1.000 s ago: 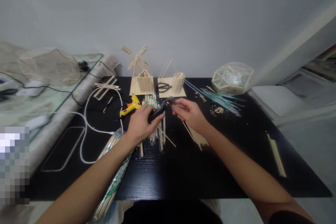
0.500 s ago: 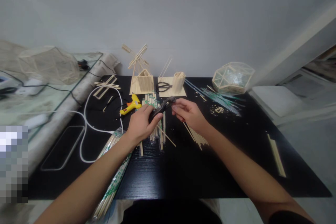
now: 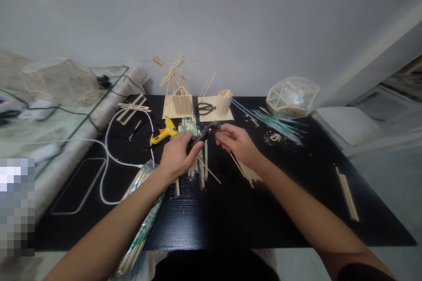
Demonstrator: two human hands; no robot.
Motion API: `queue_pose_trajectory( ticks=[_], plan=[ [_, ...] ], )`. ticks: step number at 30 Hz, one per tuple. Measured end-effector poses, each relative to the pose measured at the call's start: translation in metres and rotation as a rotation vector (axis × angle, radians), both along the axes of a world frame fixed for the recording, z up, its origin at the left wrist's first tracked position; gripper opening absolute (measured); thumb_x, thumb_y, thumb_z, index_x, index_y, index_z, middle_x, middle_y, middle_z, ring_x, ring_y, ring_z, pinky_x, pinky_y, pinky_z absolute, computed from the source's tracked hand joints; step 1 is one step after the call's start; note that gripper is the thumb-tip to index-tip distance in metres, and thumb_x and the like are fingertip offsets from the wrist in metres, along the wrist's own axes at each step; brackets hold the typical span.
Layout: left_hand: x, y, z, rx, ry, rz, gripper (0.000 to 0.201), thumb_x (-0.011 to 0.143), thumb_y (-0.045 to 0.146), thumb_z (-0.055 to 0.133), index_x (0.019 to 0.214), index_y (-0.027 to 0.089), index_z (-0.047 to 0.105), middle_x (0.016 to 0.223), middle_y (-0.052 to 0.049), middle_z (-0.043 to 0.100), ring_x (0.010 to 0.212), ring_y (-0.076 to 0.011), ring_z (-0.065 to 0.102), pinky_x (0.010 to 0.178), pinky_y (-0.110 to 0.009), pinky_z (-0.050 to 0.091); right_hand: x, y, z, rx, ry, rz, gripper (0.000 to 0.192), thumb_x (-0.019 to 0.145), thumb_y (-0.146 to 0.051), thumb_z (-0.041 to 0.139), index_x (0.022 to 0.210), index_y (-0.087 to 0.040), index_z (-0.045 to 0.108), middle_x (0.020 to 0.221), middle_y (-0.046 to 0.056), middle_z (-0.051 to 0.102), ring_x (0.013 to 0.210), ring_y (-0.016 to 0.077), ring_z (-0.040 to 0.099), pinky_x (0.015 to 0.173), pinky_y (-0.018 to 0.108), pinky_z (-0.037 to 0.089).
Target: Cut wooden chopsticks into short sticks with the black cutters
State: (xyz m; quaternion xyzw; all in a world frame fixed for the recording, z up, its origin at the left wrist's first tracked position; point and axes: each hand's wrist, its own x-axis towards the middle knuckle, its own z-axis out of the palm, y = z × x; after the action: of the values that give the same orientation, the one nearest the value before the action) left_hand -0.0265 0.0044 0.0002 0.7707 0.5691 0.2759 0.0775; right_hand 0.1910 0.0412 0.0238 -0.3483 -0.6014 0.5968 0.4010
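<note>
My left hand [image 3: 178, 154] grips a black cutting tool [image 3: 203, 134] by its handles, above a pile of cut wooden sticks [image 3: 197, 164] on the black table [image 3: 231, 215]. My right hand [image 3: 236, 141] is at the tool's far tip, fingers pinched; whether it holds a small stick piece there I cannot tell. More loose sticks [image 3: 248, 171] lie under my right wrist.
A yellow glue gun [image 3: 164, 132] with a white cable [image 3: 108, 153] lies left of my hands. Behind stand a stick windmill house [image 3: 177, 96], scissors [image 3: 204, 108], a stick cup [image 3: 224, 102] and a geodesic dome [image 3: 292, 96]. A bag of sticks [image 3: 141, 224] lies near-left.
Almost nothing differs: both hands stay on the black tool, shifted only slightly.
</note>
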Motion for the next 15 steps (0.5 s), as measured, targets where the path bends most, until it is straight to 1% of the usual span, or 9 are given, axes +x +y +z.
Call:
queue_pose_trajectory(
  ticks=[8, 12, 15],
  plan=[
    [0.0021, -0.0007, 0.0034, 0.008, 0.082, 0.057, 0.048, 0.102, 0.057, 0.032, 0.086, 0.02, 0.059, 0.084, -0.006, 0.057, 0.079, -0.0224, 0.057, 0.07, -0.032, 0.04, -0.0015, 0.0002, -0.0054, -0.008, 0.04, -0.022, 0.022, 0.09, -0.039, 0.069, 0.095, -0.019, 0.064, 0.069, -0.003, 0.057, 0.049, 0.0062, 0.037, 0.044, 0.024, 0.026],
    [0.0041, -0.0008, 0.0053, -0.015, 0.097, 0.072, 0.051, 0.103, 0.057, 0.03, 0.083, 0.02, 0.059, 0.082, -0.006, 0.057, 0.077, -0.022, 0.057, 0.068, -0.032, 0.038, -0.0022, -0.0007, -0.0052, -0.018, 0.039, -0.04, 0.021, 0.09, -0.039, 0.069, 0.094, -0.018, 0.064, 0.068, -0.003, 0.056, 0.048, 0.0057, 0.037, 0.043, 0.023, 0.024],
    [0.0047, 0.0, 0.0067, -0.034, 0.095, 0.075, 0.052, 0.104, 0.055, 0.028, 0.081, 0.02, 0.058, 0.08, -0.005, 0.056, 0.076, -0.0216, 0.056, 0.067, -0.032, 0.038, -0.0021, -0.0013, -0.0038, -0.015, 0.022, -0.052, 0.02, 0.09, -0.037, 0.069, 0.094, -0.018, 0.065, 0.068, -0.003, 0.057, 0.048, 0.0058, 0.037, 0.043, 0.022, 0.026]
  ],
)
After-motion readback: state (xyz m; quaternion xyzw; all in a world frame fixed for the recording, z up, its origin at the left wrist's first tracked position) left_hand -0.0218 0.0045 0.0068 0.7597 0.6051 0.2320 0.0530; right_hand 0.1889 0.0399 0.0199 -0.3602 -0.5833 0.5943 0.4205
